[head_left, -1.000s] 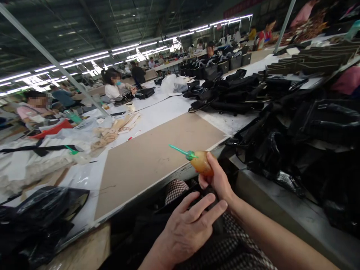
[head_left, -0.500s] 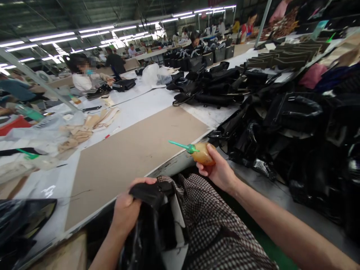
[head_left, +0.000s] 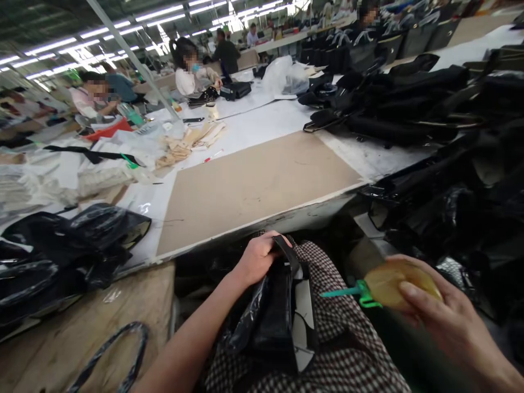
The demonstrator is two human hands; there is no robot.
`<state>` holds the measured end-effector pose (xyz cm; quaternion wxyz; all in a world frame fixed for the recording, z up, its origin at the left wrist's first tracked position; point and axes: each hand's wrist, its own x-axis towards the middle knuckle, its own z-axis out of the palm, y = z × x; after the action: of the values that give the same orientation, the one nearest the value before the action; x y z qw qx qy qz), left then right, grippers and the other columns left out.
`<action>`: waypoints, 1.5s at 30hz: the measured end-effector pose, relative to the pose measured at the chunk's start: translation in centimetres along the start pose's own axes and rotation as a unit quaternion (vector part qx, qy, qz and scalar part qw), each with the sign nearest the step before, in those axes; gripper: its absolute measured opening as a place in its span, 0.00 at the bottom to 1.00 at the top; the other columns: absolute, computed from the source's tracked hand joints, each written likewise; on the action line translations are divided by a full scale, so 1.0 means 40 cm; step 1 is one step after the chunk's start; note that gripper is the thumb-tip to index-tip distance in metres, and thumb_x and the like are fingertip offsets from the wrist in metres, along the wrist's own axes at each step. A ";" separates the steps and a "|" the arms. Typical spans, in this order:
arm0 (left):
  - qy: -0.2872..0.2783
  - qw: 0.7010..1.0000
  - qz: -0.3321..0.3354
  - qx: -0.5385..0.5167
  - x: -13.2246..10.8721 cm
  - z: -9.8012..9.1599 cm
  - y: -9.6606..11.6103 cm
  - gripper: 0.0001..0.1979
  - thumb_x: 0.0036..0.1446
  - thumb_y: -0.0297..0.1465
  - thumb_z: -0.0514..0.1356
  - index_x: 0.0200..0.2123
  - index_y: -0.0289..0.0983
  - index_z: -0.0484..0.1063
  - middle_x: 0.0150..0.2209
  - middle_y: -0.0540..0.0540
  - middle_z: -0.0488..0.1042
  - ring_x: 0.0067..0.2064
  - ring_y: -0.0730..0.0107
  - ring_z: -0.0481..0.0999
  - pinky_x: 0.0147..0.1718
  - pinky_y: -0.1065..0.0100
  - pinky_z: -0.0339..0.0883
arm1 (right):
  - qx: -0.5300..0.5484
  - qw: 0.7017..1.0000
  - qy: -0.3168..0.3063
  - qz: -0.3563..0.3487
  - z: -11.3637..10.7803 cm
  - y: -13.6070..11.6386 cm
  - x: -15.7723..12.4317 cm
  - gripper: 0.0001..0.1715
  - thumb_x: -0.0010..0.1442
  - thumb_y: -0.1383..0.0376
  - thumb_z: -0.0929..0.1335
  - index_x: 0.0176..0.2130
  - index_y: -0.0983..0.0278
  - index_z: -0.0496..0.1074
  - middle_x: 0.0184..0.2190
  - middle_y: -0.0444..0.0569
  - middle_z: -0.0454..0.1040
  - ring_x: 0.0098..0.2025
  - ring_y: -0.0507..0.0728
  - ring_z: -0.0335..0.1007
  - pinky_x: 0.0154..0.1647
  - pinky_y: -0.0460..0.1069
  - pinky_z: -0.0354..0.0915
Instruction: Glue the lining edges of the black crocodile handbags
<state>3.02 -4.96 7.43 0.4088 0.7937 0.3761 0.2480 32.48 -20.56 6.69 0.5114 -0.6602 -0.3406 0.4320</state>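
Observation:
On my lap lies a black bag piece [head_left: 272, 316] with pale panels along its right side and clear plastic film on its left. My left hand [head_left: 260, 256] grips its upper edge, fingers curled round a black flap or strap. To the right, apart from the bag, my right hand [head_left: 446, 311] is wrapped round an amber squeeze bottle [head_left: 393, 284]. The bottle has a green collar and a long thin green nozzle that points left, toward the bag. Checked cloth [head_left: 335, 327] covers my lap beneath the bag.
A brown board [head_left: 257, 180] lies on the white table ahead. Black bags are heaped at right [head_left: 401, 109], and more film-wrapped black pieces [head_left: 73, 245] lie at left. A wooden surface [head_left: 82, 338] holds a looped handle [head_left: 110, 355]. Co-workers sit across the table.
The squeeze bottle has come down and to the right, away from the table edge. The view has turned left, and the bag on my lap shows more fully. Both hands keep their holds.

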 end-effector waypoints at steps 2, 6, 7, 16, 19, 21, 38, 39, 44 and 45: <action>0.004 1.000 0.018 -0.003 0.001 0.017 -0.001 0.10 0.58 0.21 0.57 0.36 0.36 0.79 0.38 0.46 0.78 0.42 0.66 0.78 0.49 0.65 0.71 | -0.047 0.998 -0.031 0.004 -0.019 0.003 0.006 0.29 0.53 0.50 0.75 0.51 0.58 0.72 0.37 0.48 0.76 0.22 0.52 0.65 0.19 0.45 0.67; 0.007 0.999 0.041 -0.002 -0.004 0.042 0.002 0.11 0.59 0.20 0.55 0.36 0.35 0.78 0.38 0.46 0.78 0.42 0.67 0.78 0.49 0.65 0.71 | -0.111 0.993 -0.039 -0.024 -0.027 -0.001 0.017 0.29 0.52 0.50 0.75 0.50 0.58 0.72 0.40 0.48 0.78 0.30 0.57 0.73 0.24 0.44 0.71; 0.006 0.999 0.043 -0.001 -0.006 0.045 0.004 0.11 0.59 0.20 0.55 0.36 0.35 0.77 0.38 0.46 0.78 0.42 0.67 0.78 0.49 0.66 0.71 | -0.117 0.992 -0.037 -0.032 -0.023 -0.002 0.019 0.29 0.52 0.51 0.75 0.50 0.58 0.72 0.39 0.47 0.78 0.31 0.57 0.74 0.25 0.44 0.72; 0.000 0.999 0.053 0.004 -0.016 0.044 0.016 0.10 0.62 0.23 0.55 0.36 0.34 0.77 0.39 0.44 0.79 0.42 0.65 0.79 0.48 0.65 0.72 | -0.164 0.982 -0.054 -0.071 -0.004 0.010 0.036 0.29 0.53 0.50 0.75 0.49 0.59 0.71 0.38 0.48 0.76 0.33 0.59 0.74 0.21 0.45 0.68; -0.006 0.998 0.058 0.000 -0.019 0.044 0.013 0.10 0.62 0.23 0.55 0.36 0.33 0.77 0.38 0.43 0.79 0.42 0.66 0.79 0.47 0.66 0.72 | -0.158 0.984 -0.042 -0.075 0.000 0.021 0.039 0.29 0.53 0.50 0.75 0.50 0.59 0.71 0.37 0.48 0.76 0.31 0.58 0.73 0.21 0.45 0.68; -0.010 0.998 0.061 -0.003 -0.021 0.045 0.010 0.09 0.62 0.23 0.55 0.36 0.33 0.77 0.38 0.43 0.79 0.42 0.66 0.79 0.46 0.67 0.72 | -0.150 0.985 -0.041 -0.073 0.002 0.028 0.042 0.30 0.52 0.50 0.75 0.50 0.59 0.70 0.36 0.47 0.75 0.28 0.56 0.71 0.22 0.45 0.69; -0.039 0.998 0.047 -0.001 -0.015 0.050 -0.001 0.08 0.60 0.22 0.57 0.36 0.34 0.77 0.38 0.44 0.79 0.42 0.65 0.78 0.48 0.65 0.71 | -0.144 0.980 -0.129 -0.037 -0.026 0.026 0.006 0.25 0.52 0.53 0.76 0.47 0.58 0.74 0.39 0.48 0.79 0.37 0.60 0.77 0.36 0.46 0.74; -0.039 0.998 0.046 -0.002 -0.014 0.049 0.000 0.09 0.60 0.22 0.57 0.35 0.34 0.77 0.38 0.44 0.79 0.42 0.65 0.78 0.47 0.65 0.71 | -0.145 0.980 -0.133 -0.036 -0.028 0.027 0.003 0.25 0.52 0.53 0.76 0.47 0.57 0.74 0.40 0.48 0.79 0.37 0.60 0.77 0.36 0.46 0.75; -0.035 0.999 0.037 -0.012 -0.007 0.045 0.004 0.09 0.59 0.21 0.57 0.35 0.34 0.77 0.37 0.46 0.78 0.41 0.66 0.78 0.46 0.67 0.71 | -0.145 0.980 -0.136 -0.030 -0.039 0.030 -0.017 0.26 0.50 0.53 0.76 0.47 0.57 0.75 0.38 0.48 0.79 0.36 0.61 0.78 0.35 0.46 0.75; -0.035 0.999 0.037 -0.013 -0.005 0.045 0.004 0.09 0.59 0.21 0.57 0.34 0.35 0.77 0.37 0.46 0.78 0.41 0.66 0.78 0.46 0.67 0.71 | -0.145 0.979 -0.138 -0.032 -0.041 0.030 -0.022 0.25 0.51 0.53 0.76 0.48 0.57 0.75 0.38 0.48 0.79 0.36 0.61 0.78 0.35 0.46 0.75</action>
<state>4.21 -6.03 6.56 0.4228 0.8095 0.3291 0.2402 33.66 -22.26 5.89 0.3714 -0.6501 -0.4880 0.4487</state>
